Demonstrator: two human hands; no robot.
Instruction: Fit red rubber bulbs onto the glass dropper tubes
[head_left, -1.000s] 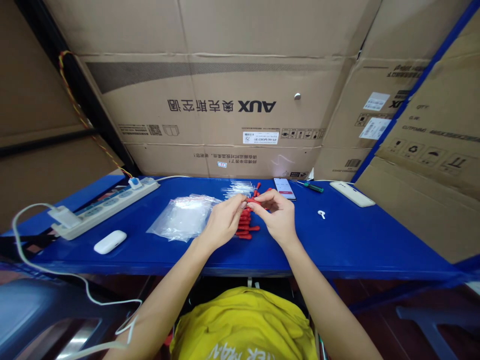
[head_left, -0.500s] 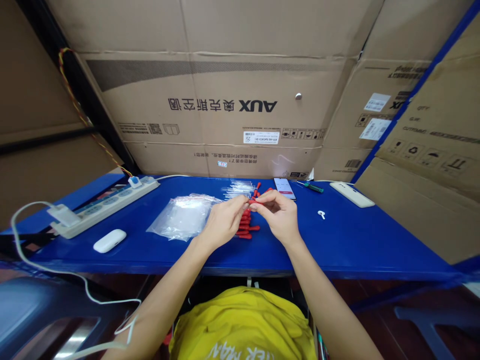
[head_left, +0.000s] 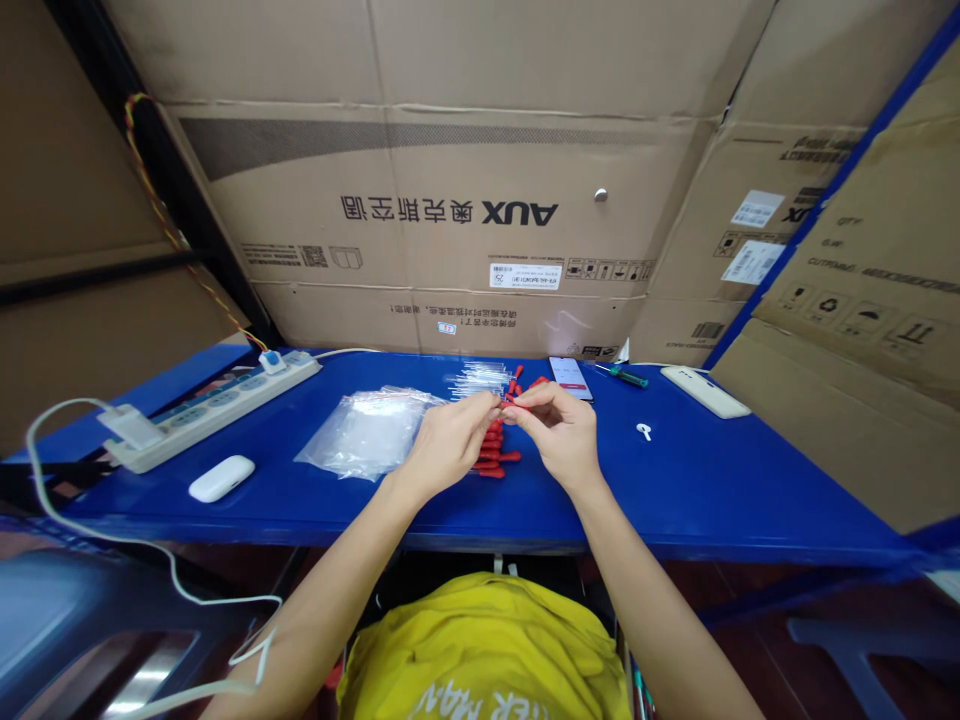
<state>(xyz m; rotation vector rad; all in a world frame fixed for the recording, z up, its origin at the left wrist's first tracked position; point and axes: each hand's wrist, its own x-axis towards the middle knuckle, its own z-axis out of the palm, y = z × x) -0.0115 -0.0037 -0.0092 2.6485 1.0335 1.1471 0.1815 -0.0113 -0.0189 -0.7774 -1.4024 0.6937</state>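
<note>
My left hand [head_left: 448,443] and my right hand [head_left: 553,430] meet fingertip to fingertip above the blue table [head_left: 697,490], both pinching one small red piece [head_left: 510,403]. Under and between the hands lies a row of several red pieces [head_left: 491,452], partly hidden by my fingers. A few more red pieces [head_left: 517,380] lie just behind, beside a bundle of thin clear tubes [head_left: 474,379]. A pile of clear plastic bags [head_left: 369,432] lies left of my left hand.
A white power strip [head_left: 206,410] with a cable and a white earbud case [head_left: 221,478] sit at the left. A phone [head_left: 569,376], a green screwdriver [head_left: 628,376], a white remote-like device [head_left: 705,391] and a single earbud [head_left: 643,431] lie right. Cardboard boxes [head_left: 450,200] wall the back and right.
The hands stay together at the red pieces, with only slight finger movement. The view has shifted a little.
</note>
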